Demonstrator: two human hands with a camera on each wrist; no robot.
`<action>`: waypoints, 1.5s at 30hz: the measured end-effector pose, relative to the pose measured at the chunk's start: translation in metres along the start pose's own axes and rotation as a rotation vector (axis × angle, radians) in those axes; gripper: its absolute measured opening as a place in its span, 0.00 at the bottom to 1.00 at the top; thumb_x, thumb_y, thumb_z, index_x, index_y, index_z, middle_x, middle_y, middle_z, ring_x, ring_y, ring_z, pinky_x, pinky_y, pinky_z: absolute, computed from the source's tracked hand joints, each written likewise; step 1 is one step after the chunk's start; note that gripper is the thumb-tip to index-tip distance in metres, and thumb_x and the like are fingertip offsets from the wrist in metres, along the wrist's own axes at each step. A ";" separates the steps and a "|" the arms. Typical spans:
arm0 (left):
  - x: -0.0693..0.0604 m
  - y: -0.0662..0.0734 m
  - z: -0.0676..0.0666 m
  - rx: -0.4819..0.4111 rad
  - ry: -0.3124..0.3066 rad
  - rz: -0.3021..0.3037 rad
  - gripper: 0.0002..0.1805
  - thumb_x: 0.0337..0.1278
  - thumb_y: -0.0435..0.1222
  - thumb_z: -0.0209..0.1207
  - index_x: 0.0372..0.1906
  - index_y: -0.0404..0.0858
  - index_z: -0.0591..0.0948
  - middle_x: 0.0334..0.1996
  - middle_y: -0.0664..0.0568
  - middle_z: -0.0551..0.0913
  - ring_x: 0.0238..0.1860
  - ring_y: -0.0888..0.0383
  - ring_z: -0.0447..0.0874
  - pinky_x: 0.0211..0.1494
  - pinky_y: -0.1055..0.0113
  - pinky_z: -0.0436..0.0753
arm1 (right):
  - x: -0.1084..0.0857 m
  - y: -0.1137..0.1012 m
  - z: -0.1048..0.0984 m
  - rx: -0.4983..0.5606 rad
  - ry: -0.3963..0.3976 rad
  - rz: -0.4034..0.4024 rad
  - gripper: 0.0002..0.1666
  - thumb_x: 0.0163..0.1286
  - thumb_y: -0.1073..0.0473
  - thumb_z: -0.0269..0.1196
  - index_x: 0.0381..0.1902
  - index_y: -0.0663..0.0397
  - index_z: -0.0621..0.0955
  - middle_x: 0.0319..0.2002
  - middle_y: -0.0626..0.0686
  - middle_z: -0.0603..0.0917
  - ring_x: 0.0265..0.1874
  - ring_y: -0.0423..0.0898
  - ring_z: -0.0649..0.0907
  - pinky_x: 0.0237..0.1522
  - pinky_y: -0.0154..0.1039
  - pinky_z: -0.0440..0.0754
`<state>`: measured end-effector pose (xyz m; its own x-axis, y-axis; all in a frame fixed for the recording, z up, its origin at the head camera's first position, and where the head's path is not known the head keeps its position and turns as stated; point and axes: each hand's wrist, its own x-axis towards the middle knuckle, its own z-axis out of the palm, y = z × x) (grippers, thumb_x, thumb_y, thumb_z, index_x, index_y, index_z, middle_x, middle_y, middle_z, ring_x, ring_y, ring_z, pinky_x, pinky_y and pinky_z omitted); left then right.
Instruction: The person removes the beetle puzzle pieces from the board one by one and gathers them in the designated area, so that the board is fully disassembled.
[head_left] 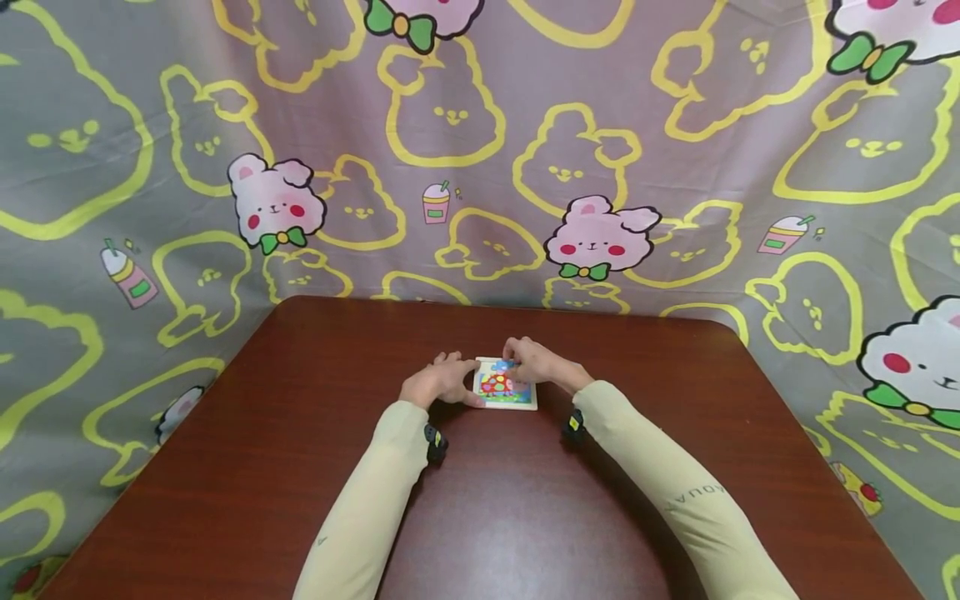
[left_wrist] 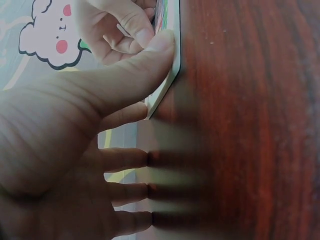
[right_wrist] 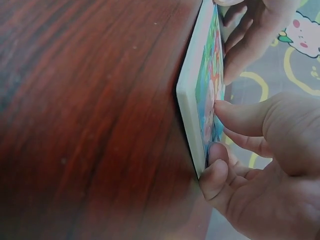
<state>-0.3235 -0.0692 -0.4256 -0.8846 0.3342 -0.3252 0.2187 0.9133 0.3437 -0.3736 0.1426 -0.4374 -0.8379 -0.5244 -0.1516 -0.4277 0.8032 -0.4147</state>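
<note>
A small picture puzzle board (head_left: 517, 406) with a white rim lies on the table; its picture shows a red ladybug with coloured spots. My left hand (head_left: 442, 380) holds the board at its left side. In the left wrist view the thumb lies on the rim (left_wrist: 176, 22), the index finger is at the corner, and the other fingertips touch the tabletop. My right hand (head_left: 537, 363) is over the board's far right part. Its thumb and index finger pinch a blue puzzle piece (right_wrist: 218, 128), mostly hidden by the fingers, while the curled outer fingers rest at the rim.
The brown wooden table (head_left: 495, 517) spreads around the board on all sides. Behind it hangs a grey cloth (head_left: 480, 108) with rabbit drawings. A small black device (head_left: 436, 443) is strapped to the left wrist and another (head_left: 575, 423) to the right.
</note>
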 end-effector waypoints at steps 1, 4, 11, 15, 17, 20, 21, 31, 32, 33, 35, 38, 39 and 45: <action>0.000 0.000 0.000 -0.002 -0.001 -0.003 0.47 0.52 0.58 0.66 0.76 0.51 0.61 0.78 0.43 0.51 0.79 0.39 0.42 0.76 0.39 0.56 | 0.000 0.000 0.000 0.002 -0.003 -0.001 0.15 0.69 0.57 0.64 0.50 0.55 0.74 0.45 0.56 0.74 0.41 0.48 0.73 0.41 0.40 0.73; 0.000 0.000 0.000 0.003 0.001 -0.003 0.47 0.53 0.58 0.66 0.76 0.52 0.61 0.78 0.43 0.51 0.79 0.39 0.42 0.76 0.40 0.55 | 0.001 0.000 -0.001 0.019 -0.004 0.003 0.16 0.68 0.57 0.65 0.49 0.55 0.74 0.46 0.57 0.75 0.41 0.48 0.74 0.42 0.40 0.74; 0.002 0.000 0.001 0.007 -0.012 0.009 0.46 0.54 0.58 0.65 0.76 0.51 0.60 0.78 0.42 0.50 0.79 0.38 0.40 0.77 0.41 0.54 | 0.005 0.000 -0.002 0.040 0.003 0.014 0.16 0.66 0.58 0.66 0.46 0.55 0.73 0.43 0.55 0.78 0.38 0.47 0.76 0.40 0.39 0.75; 0.002 0.000 0.001 0.007 -0.014 0.004 0.46 0.55 0.58 0.65 0.77 0.51 0.60 0.79 0.43 0.49 0.79 0.39 0.39 0.78 0.42 0.53 | 0.006 -0.001 -0.001 0.031 0.033 0.021 0.14 0.67 0.58 0.66 0.44 0.53 0.73 0.41 0.54 0.79 0.36 0.47 0.76 0.39 0.39 0.74; 0.002 0.000 0.001 0.009 -0.015 0.001 0.46 0.55 0.58 0.64 0.77 0.51 0.60 0.79 0.43 0.49 0.79 0.39 0.39 0.78 0.42 0.53 | 0.006 -0.002 -0.001 0.031 0.049 0.025 0.13 0.67 0.58 0.66 0.43 0.53 0.73 0.40 0.54 0.79 0.36 0.47 0.76 0.39 0.40 0.74; 0.002 0.001 0.001 0.014 -0.017 -0.002 0.46 0.55 0.59 0.64 0.77 0.51 0.60 0.79 0.43 0.49 0.79 0.39 0.39 0.78 0.42 0.52 | 0.005 -0.003 -0.001 0.031 0.065 0.021 0.13 0.67 0.58 0.66 0.42 0.53 0.73 0.40 0.54 0.79 0.36 0.48 0.76 0.39 0.40 0.74; 0.002 0.001 0.001 0.019 -0.015 -0.002 0.47 0.55 0.59 0.64 0.77 0.51 0.60 0.79 0.43 0.49 0.79 0.39 0.40 0.78 0.42 0.52 | 0.005 -0.004 -0.001 0.031 0.072 0.018 0.13 0.66 0.58 0.66 0.42 0.53 0.73 0.39 0.54 0.79 0.36 0.48 0.76 0.39 0.39 0.74; 0.002 0.002 0.002 0.031 -0.009 -0.003 0.46 0.55 0.59 0.64 0.76 0.51 0.61 0.78 0.43 0.51 0.79 0.40 0.42 0.77 0.42 0.56 | 0.002 -0.004 -0.001 0.047 0.069 0.002 0.12 0.67 0.60 0.65 0.42 0.54 0.73 0.35 0.53 0.78 0.33 0.47 0.76 0.35 0.37 0.73; 0.002 0.002 0.003 0.032 -0.012 -0.004 0.46 0.55 0.59 0.64 0.76 0.51 0.61 0.78 0.43 0.51 0.79 0.40 0.42 0.76 0.42 0.56 | 0.002 -0.004 -0.001 0.047 0.060 0.002 0.12 0.67 0.60 0.65 0.42 0.54 0.73 0.35 0.53 0.78 0.33 0.47 0.76 0.35 0.37 0.73; 0.002 0.002 0.003 0.032 -0.014 -0.003 0.46 0.55 0.59 0.64 0.76 0.51 0.61 0.78 0.43 0.52 0.79 0.40 0.43 0.76 0.42 0.56 | 0.001 -0.003 0.000 0.046 0.054 0.000 0.11 0.67 0.60 0.65 0.43 0.55 0.74 0.36 0.53 0.78 0.33 0.46 0.76 0.35 0.37 0.74; 0.002 0.002 0.004 0.028 -0.011 0.000 0.46 0.54 0.59 0.65 0.76 0.51 0.61 0.77 0.43 0.52 0.79 0.40 0.43 0.76 0.42 0.57 | 0.001 -0.002 0.001 0.038 0.041 0.000 0.10 0.68 0.59 0.64 0.43 0.55 0.75 0.36 0.53 0.79 0.33 0.46 0.77 0.35 0.36 0.75; 0.003 0.001 0.003 0.022 -0.004 0.004 0.46 0.55 0.58 0.65 0.76 0.50 0.61 0.77 0.43 0.52 0.79 0.40 0.43 0.77 0.43 0.56 | 0.002 -0.002 -0.001 0.025 0.022 -0.009 0.08 0.69 0.58 0.63 0.44 0.55 0.79 0.37 0.52 0.82 0.33 0.45 0.79 0.36 0.36 0.76; 0.003 0.001 0.002 0.016 -0.005 0.005 0.46 0.55 0.58 0.65 0.76 0.50 0.60 0.78 0.43 0.52 0.79 0.40 0.43 0.77 0.42 0.55 | 0.003 -0.001 -0.001 0.020 0.018 -0.014 0.09 0.69 0.58 0.63 0.44 0.55 0.80 0.37 0.52 0.83 0.33 0.44 0.79 0.36 0.36 0.77; 0.006 0.001 0.002 0.012 -0.016 0.000 0.46 0.56 0.58 0.64 0.76 0.51 0.60 0.78 0.43 0.50 0.79 0.41 0.41 0.77 0.43 0.54 | 0.002 -0.001 -0.003 -0.009 -0.002 -0.059 0.11 0.71 0.59 0.61 0.48 0.56 0.82 0.39 0.53 0.85 0.34 0.43 0.80 0.39 0.37 0.78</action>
<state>-0.3276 -0.0664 -0.4288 -0.8780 0.3374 -0.3395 0.2233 0.9161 0.3330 -0.3763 0.1419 -0.4345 -0.8107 -0.5711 -0.1288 -0.4789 0.7734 -0.4152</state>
